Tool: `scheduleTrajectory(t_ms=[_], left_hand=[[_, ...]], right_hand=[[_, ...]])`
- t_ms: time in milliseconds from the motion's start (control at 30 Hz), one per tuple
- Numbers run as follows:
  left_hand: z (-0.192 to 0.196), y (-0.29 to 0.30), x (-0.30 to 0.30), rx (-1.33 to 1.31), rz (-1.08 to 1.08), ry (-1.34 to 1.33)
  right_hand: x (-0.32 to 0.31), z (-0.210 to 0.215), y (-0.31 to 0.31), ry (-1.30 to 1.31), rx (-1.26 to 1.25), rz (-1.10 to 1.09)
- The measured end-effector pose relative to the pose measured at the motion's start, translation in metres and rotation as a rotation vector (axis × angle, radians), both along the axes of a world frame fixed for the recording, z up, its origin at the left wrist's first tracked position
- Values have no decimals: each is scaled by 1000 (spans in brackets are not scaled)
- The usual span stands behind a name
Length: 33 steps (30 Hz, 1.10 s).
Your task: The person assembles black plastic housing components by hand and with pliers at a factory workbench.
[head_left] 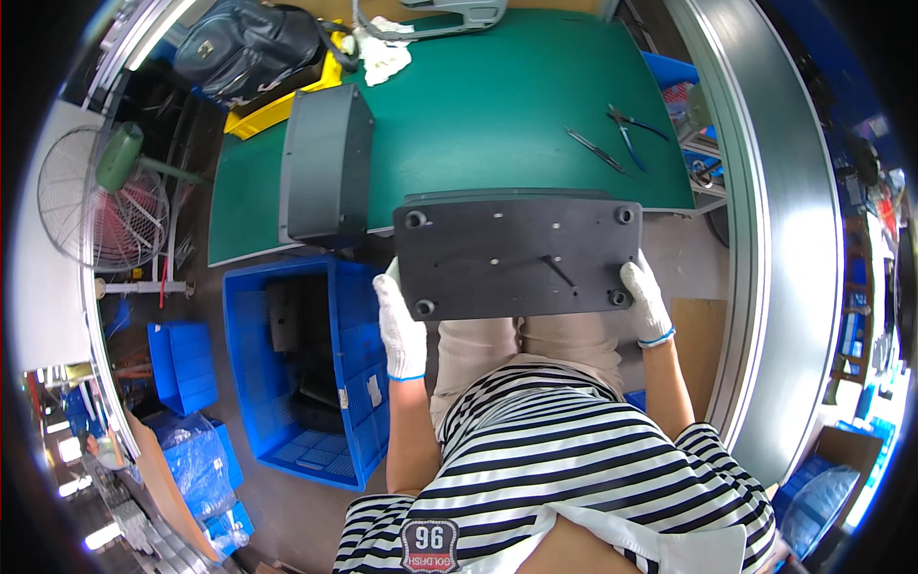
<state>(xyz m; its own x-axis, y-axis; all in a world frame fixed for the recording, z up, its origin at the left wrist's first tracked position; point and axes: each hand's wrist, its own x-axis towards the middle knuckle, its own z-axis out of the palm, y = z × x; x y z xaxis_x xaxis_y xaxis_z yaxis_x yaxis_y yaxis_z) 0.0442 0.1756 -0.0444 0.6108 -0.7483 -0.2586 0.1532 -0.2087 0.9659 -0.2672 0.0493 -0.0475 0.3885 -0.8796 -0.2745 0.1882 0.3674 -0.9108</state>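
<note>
Between my two hands is a black rectangular housing (459, 277), its flat face with round feet at the corners turned up toward me. My left hand (400, 325), in a white knitted glove, grips its left end. At the right end my gloved right hand (646, 298) grips the edge; the fingers of both hands are partly hidden behind the housing. A similar dark grey housing (330, 163) stands on the green table (469, 105), to the left. Farther right on the table lie tweezers (595, 150) and blue-handled pliers (631, 129).
Left of my legs, a blue crate (361, 383) on the floor holds black parts. A yellow bin (277, 113) with a black bag (253, 48) sits at the table's far left, near white gloves (384, 53). A fan (110, 196) stands left; a metal frame (765, 230) runs along the right.
</note>
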Motion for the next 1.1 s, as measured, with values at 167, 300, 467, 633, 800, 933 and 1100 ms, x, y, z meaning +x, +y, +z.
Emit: scheduleTrajectory(t_ms=[167,300,467,633,800,933,1100], left_hand=[[-7,7,4,-68,150,262],[-4,10,5,-65,118,179],[-7,12,41,-243,6,1038],[14,14,35,-109,-149,594],[11,9,42,-134,5,1025],[18,-3,34,41,162,880],[10,3,35,37,194,819]], right_hand=[[5,-6,0,29,-102,16],[5,-7,2,-1,-62,7],[8,23,-11,-261,462,-104],[24,40,-15,-143,211,-71],[19,18,-29,-284,455,-124],[13,15,-31,-308,666,-100],[25,38,-30,-250,711,-170]])
